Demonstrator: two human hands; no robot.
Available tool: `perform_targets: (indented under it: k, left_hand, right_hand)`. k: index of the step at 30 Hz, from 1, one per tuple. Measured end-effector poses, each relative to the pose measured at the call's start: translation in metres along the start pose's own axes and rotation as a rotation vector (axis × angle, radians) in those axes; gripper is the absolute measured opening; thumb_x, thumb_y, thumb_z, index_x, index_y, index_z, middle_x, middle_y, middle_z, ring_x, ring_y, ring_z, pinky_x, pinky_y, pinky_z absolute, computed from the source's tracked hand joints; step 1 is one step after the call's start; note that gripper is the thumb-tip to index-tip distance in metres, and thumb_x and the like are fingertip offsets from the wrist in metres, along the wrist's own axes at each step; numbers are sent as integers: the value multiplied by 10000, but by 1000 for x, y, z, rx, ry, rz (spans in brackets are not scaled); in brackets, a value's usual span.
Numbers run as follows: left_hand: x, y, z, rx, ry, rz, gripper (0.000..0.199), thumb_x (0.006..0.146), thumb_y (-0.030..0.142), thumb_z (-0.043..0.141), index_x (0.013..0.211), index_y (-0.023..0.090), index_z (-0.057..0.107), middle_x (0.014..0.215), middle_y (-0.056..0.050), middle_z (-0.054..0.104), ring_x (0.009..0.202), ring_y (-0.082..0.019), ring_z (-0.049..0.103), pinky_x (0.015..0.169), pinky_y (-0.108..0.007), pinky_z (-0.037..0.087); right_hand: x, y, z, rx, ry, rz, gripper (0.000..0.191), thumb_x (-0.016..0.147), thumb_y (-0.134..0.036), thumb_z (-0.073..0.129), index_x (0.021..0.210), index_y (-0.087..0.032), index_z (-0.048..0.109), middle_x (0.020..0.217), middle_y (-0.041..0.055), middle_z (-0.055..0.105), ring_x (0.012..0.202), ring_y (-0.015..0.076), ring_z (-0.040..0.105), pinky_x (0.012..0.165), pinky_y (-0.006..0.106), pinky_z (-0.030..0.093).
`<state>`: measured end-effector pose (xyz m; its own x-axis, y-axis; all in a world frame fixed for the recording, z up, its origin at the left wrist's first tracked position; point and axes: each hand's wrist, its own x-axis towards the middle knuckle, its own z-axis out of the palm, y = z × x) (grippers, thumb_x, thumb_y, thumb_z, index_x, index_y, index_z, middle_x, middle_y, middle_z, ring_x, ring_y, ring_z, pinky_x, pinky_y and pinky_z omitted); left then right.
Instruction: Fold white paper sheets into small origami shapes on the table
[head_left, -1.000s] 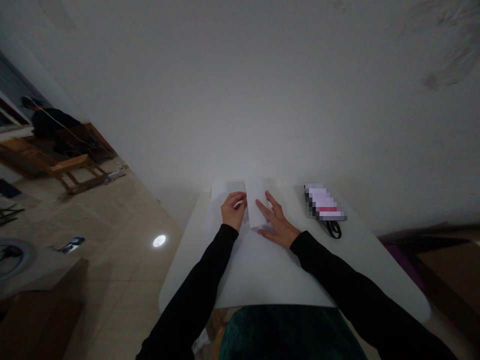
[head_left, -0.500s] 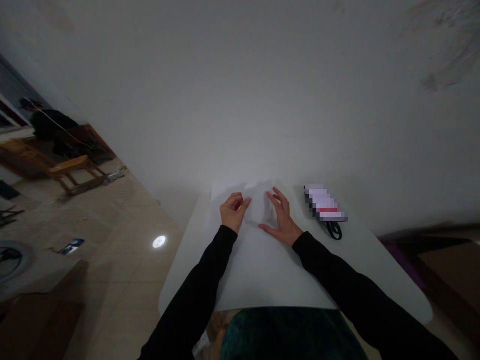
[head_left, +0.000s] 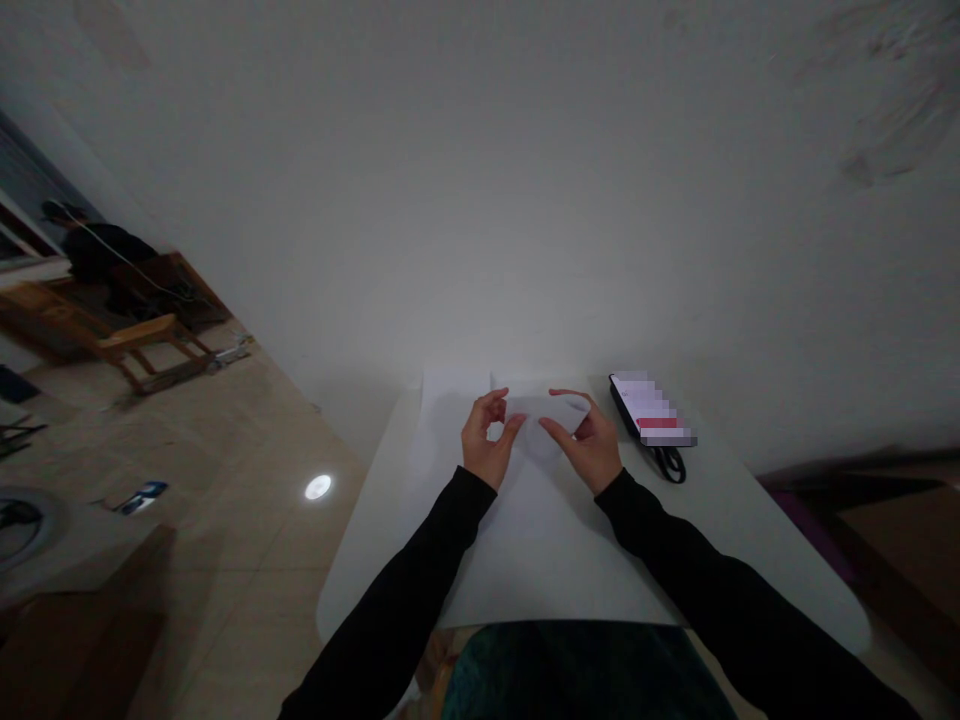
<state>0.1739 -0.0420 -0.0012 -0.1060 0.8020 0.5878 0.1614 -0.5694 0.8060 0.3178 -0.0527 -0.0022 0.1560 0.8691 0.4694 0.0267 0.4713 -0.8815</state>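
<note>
A small piece of white paper (head_left: 546,406) is held up just above the table between my two hands. My left hand (head_left: 487,445) grips its left side, thumb and curled fingers closed on it. On the other side my right hand (head_left: 596,448) pinches the paper, thumb on the near edge and fingers behind. The paper looks bent or folded, though its exact folds are hard to make out in the dim light. More white paper (head_left: 452,410) lies flat on the white table (head_left: 540,595), beneath and to the left of my hands.
To the right lies a phone (head_left: 651,410), partly pixelated, with a black cord loop (head_left: 670,464) beside it. The wall (head_left: 525,200) rises behind the table. Off to the left are a wooden chair (head_left: 142,332), a seated person (head_left: 105,250) and tiled floor (head_left: 262,520).
The paper has been turned and raised, now showing a wide, narrow shape instead of lying flatter. Both hands have shifted rightward, and my right hand's fingers have closed on the paper.
</note>
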Motion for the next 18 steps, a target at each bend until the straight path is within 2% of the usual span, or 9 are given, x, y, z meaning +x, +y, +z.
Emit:
perform_targets:
  k: [3, 5, 10, 14, 18]
  left_hand:
    - [-6, 0, 3, 60, -67, -12, 196, 814, 333, 552, 972, 217, 562, 1035, -74, 509, 939, -171, 528, 734, -275, 466]
    - [-9, -2, 7, 71, -76, -41, 184, 841, 343, 506, 962, 214, 556, 1055, -79, 505, 952, -175, 518, 736, -274, 456]
    - [-14, -5, 15, -77, -57, -119, 213, 858, 350, 482, 1026, 219, 467, 980, -60, 551, 920, -166, 542, 774, -286, 447]
    - [-16, -2, 18, -156, -66, -95, 268, 872, 334, 468, 1097, 196, 422, 1068, -75, 542, 990, -165, 530, 858, -312, 425]
    - [-17, -1, 17, -70, -102, -120, 212, 884, 355, 436, 984, 174, 481, 932, -50, 561, 875, -147, 543, 805, -290, 433]
  right_hand:
    - [0, 2, 1, 5, -11, 14, 258, 754, -353, 613, 962, -199, 610, 908, 36, 639, 832, 179, 596, 754, 314, 483]
    - [0, 4, 2, 9, -9, 21, 215, 769, -365, 593, 888, -189, 624, 843, 29, 643, 780, 172, 596, 707, 297, 485]
    - [0, 11, 2, 42, 31, 129, 257, 712, -406, 643, 807, -167, 643, 761, 33, 675, 671, 170, 610, 616, 295, 495]
    - [-1, 11, 3, 41, 71, 151, 284, 687, -401, 669, 824, -152, 666, 791, 54, 698, 683, 181, 629, 623, 300, 504]
    - [-4, 11, 5, 62, 70, 192, 319, 668, -415, 680, 830, -140, 677, 791, 68, 706, 671, 193, 639, 615, 314, 516]
